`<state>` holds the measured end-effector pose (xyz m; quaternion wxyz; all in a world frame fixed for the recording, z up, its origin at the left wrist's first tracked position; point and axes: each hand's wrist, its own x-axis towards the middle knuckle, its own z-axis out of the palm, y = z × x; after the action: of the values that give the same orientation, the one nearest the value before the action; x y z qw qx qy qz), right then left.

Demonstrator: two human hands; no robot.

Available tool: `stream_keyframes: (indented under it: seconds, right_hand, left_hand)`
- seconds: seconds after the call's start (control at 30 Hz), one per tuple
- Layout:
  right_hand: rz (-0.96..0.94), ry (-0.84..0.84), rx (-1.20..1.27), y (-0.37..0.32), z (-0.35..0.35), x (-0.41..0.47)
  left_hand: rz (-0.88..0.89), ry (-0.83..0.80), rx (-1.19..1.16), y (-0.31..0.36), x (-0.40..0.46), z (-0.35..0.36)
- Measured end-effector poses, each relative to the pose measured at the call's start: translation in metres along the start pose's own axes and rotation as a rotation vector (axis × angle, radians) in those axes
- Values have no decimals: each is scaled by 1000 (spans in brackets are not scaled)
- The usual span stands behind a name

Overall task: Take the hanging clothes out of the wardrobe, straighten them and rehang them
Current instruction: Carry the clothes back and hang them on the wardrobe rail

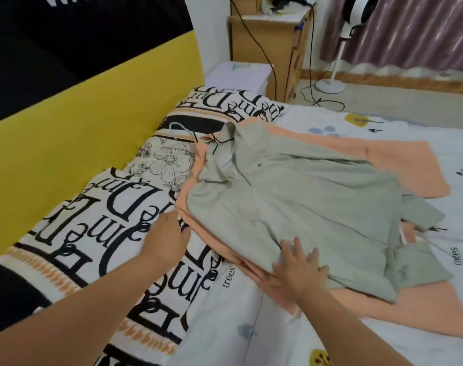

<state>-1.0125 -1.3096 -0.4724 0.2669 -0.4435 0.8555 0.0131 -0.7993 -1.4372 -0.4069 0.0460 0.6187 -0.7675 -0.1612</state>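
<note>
- Green shirt (304, 207) lay on the peach garment (399, 159) on the bed (330, 339).
- Right hand (297, 273) pressed flat on shirt hem, fingers spread.
- Left hand (167, 239) touched the peach edge, fingers straight.

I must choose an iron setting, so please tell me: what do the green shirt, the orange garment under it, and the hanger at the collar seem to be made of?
Green shirt: apparently a soft matte knit, perhaps cotton; it drapes in gentle folds without shine. Orange garment: similar matte fabric, lying flat; fibre unclear. Hanger: thin, dark, probably coated wire, mostly hidden.
</note>
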Motion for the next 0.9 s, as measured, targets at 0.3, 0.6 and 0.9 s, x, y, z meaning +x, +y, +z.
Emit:
stream_keyframes:
  seconds: [0.3,0.6,0.9]
  right_hand:
    - [-13,-49,-145,6,57,40]
    - [-89,-234,-84,15,27,41]
    - [-74,110,189,80,-92,-77]
  left_hand:
    - [-124,42,-212,42,111,37]
    - [5,-2,-256,109,61,31]
    - [194,200,-302,130,-46,-110]
